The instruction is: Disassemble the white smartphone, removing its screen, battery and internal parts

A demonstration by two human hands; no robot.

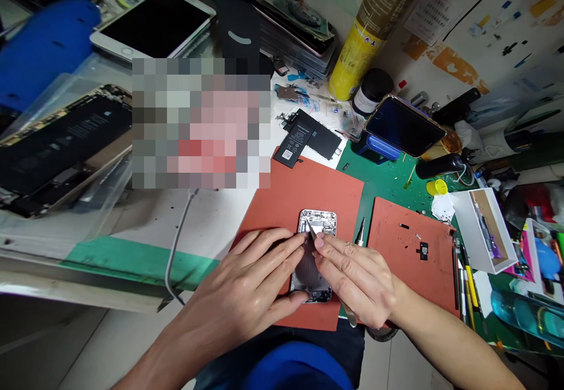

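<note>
An opened phone housing (312,269), silver with small parts along its top and bottom ends, lies on an orange-red mat (282,196). My left hand (251,281) grips it from the left side, thumb near the lower end and fingertips near the upper part. In my right hand (359,278) is a pair of metal tweezers (311,228), pinched between thumb and fingers, the tips at the upper inside of the housing. Whether the tips hold anything is too small to tell. A screwdriver (361,232) lies just right of the housing. Batteries (294,144) overlap the mat's far edge.
A second orange mat (409,225) on the right bears tiny screws and a small black part (423,251). Beyond stand a propped phone (405,125) and a yellow spray can (352,61). On the left are a white phone (154,23), an opened phone (66,143) and a cable (178,231).
</note>
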